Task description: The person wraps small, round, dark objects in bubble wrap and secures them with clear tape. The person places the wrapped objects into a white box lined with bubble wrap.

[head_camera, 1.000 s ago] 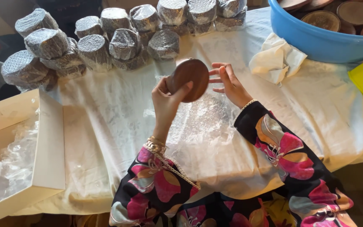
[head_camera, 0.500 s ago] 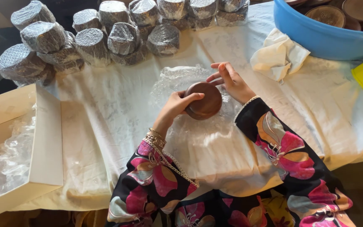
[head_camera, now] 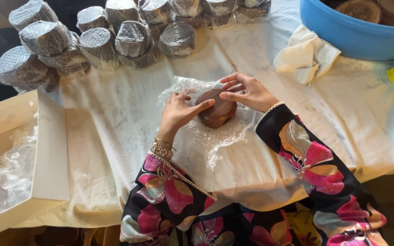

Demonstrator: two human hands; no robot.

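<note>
**Both hands on a wooden bowl over bubble wrap**

A round, dark brown wooden bowl sits on a clear sheet of bubble wrap spread over the white cloth-covered worktop, roughly at the middle of the view. The left hand rests against the bowl's left side, its fingers stretched across the top and only loosely curved, touching rather than clamping. The right hand comes in from the far right side, fingers laid flat on the bowl's upper edge, with the wrap's far edge bunched up just beside them. Neither hand lifts the bowl; it lies on the sheet.

Along the far edge of the worktop stands a cluster of round bundles wrapped in bubble wrap. A crumpled white cloth lies near a large blue plastic tub holding more brown wooden pieces. An open cardboard box with clear plastic inside sits at the left.
</note>
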